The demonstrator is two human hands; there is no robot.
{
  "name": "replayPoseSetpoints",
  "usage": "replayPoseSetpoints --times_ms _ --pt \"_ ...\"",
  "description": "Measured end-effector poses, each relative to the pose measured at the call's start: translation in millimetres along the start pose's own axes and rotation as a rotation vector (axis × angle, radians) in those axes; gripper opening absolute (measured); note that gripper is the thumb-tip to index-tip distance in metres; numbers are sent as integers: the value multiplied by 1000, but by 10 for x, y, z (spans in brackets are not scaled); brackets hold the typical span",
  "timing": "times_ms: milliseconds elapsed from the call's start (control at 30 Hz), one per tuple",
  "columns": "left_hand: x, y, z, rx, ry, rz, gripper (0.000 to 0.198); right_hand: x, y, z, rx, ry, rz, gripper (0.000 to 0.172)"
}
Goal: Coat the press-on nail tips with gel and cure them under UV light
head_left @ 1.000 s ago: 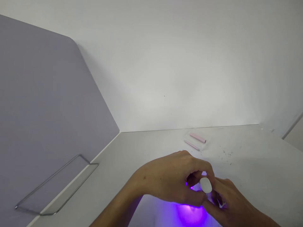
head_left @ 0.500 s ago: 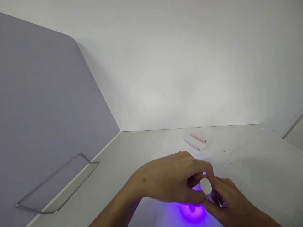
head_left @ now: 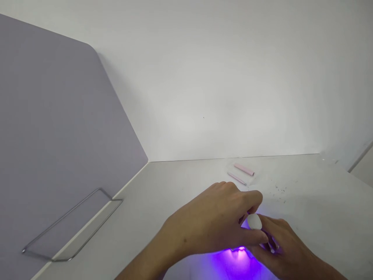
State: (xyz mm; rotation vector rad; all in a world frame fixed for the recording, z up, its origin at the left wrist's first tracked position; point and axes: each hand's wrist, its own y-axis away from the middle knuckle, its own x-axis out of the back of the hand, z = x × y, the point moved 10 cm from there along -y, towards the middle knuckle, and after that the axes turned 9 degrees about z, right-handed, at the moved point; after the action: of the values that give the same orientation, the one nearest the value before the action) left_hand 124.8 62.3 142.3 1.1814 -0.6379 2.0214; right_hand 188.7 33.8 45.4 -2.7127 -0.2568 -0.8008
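Note:
A small white lamp [head_left: 254, 221] with a rounded end stands between my two hands and throws purple light below. My right hand [head_left: 284, 243] is closed around it from the right, fingers bent. My left hand [head_left: 214, 221] arches over from the left, index finger curled beside the lamp's end and thumb crossing just in front of it. Whatever the left fingers pinch is hidden behind the hand. Purple glow [head_left: 239, 262] spreads on the white tabletop [head_left: 163, 194] beneath the left hand, with a bright pinkish spot at the hand's lower edge.
Beyond the hands lie a pink tube [head_left: 244, 169] and a thin pink pen-like stick [head_left: 237, 178] on a clear sheet. Tiny shiny bits [head_left: 280, 189] are scattered to the right. A bent metal wire frame [head_left: 96, 231] sits left by the grey panel [head_left: 58, 116]; a white wall rises behind.
My left hand has shifted slightly, its index finger lifting and its thumb sliding right across the lamp. The lamp's white end is a little higher, and a brighter spot shows in the glow.

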Motion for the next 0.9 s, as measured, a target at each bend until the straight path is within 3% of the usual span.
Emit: replayPoseSetpoints --times_ms 200,300,433,633,900 --pt "21 22 -16 -2 -70 38 22 24 24 32 20 25 35 33" --pt "5 37 -4 -29 -61 21 14 23 17 13 29 22 21 24" --pt "-33 57 53 -90 -11 -15 20 39 -8 -25 55 15 25 9" --pt "-72 74 136 -173 33 -29 14 43 -18 -19 63 37 49 23" --pt "-48 60 87 -97 22 -15 19 53 -4 -39 96 50 57 22"
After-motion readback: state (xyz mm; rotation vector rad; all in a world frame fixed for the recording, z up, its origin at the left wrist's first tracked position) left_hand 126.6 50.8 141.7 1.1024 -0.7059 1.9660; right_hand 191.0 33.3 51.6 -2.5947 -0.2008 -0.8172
